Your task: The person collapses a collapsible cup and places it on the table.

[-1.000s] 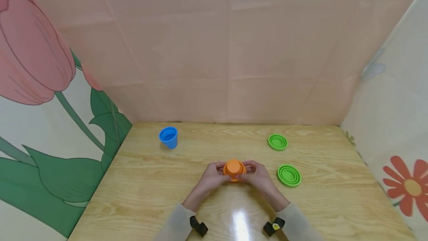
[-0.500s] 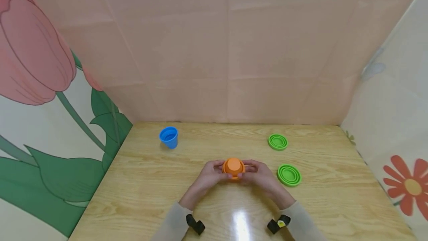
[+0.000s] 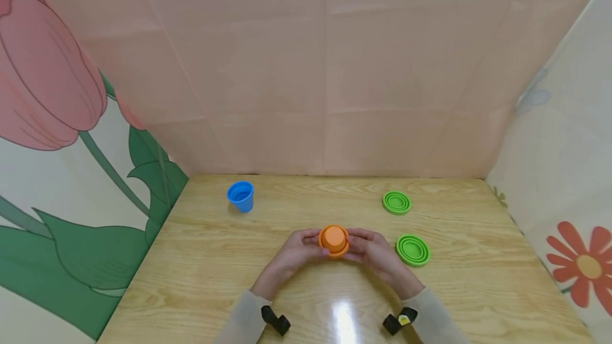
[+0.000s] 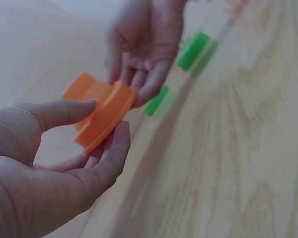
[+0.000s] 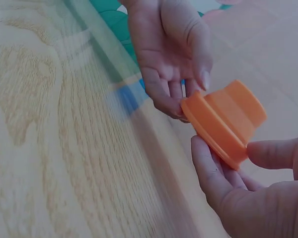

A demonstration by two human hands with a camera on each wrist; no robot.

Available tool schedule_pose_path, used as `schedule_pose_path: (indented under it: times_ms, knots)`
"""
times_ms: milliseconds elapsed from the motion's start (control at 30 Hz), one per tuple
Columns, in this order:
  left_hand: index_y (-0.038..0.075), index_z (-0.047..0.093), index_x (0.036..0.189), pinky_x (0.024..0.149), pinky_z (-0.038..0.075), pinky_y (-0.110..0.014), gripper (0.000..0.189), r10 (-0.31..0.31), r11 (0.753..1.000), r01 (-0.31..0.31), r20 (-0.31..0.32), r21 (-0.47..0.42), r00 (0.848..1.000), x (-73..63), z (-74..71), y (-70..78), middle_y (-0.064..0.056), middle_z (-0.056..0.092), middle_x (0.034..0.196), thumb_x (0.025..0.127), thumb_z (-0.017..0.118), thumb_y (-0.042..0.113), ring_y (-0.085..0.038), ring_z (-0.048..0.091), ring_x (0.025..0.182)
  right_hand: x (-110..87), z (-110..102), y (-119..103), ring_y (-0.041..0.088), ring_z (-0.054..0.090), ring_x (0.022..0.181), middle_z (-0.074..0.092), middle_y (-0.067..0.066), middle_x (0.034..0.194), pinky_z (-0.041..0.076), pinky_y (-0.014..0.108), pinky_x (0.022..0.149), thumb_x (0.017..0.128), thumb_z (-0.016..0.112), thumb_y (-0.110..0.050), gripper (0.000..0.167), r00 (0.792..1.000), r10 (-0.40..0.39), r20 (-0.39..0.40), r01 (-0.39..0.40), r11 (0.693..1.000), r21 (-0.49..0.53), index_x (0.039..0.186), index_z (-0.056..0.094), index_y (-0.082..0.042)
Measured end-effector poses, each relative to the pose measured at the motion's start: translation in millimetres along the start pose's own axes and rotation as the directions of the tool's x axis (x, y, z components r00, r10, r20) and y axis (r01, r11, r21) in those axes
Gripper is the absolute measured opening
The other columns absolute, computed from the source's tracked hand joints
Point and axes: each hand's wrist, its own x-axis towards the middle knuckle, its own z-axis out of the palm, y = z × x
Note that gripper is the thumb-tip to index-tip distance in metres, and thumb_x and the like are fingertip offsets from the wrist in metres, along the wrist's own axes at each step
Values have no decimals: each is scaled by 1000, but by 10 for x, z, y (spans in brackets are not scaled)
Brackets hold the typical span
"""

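Observation:
Both hands hold an orange collapsible cup (image 3: 334,239) between them, over the middle of the table. Its narrow base faces up toward the head camera, and its wide rim is on the underside. In the wrist views the cup looks partly folded, with a stepped wall. My left hand (image 3: 300,249) pinches it from the left, thumb on the wall and fingertips under the rim, as the left wrist view shows. From the other side my right hand (image 5: 260,198) pinches it, thumb against the wall and fingers at the rim.
A blue cup (image 3: 240,196) stands unfolded at the back left of the wooden table (image 3: 191,285). Toward the right lie two flat, folded green cups, one farther back (image 3: 396,203) and one close to my right hand (image 3: 413,250). A pink wall covering rises behind the table.
The cup has tipped a little, so its rim shows more as a full ring around the base. My right thumb has shifted from the near side toward the right side. The wrists have spread slightly.

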Motion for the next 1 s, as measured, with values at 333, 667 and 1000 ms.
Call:
schedule_pose_path:
  times_ms: [333, 667, 1000]
  knots:
    - [-6, 55, 145, 109, 58, -52, 43, -34, 992, 41, 60, -122, 998, -21, -38, 62, -21, 62, 145, 102, 60, 1, -27, 69, 123, -42, -3, -51, 15, 73, 113, 73, 1, 124, 63, 39, 102, 109, 55, -11, 49, 999, 2, 35, -3, 1000, 27, 150, 43, 11]
    - [-7, 65, 131, 98, 65, -47, 32, -98, 993, 97, -14, -72, 995, -13, -36, 88, -19, 69, 134, 109, 56, 15, -22, 74, 106, -46, -25, -16, 16, 71, 117, 71, 4, 132, 62, 41, 104, 109, 56, -13, 50, 998, 6, 66, -6, 1000, -1, 151, 44, 10]
    - [-6, 65, 135, 91, 67, -41, 39, -114, 994, 114, -28, -4, 993, 42, -24, 42, -19, 72, 125, 109, 59, 23, -24, 77, 101, -44, -18, -14, 18, 73, 110, 73, 6, 127, 64, 39, 100, 108, 56, -12, 53, 999, 17, 47, -16, 1000, -9, 151, 41, 15]
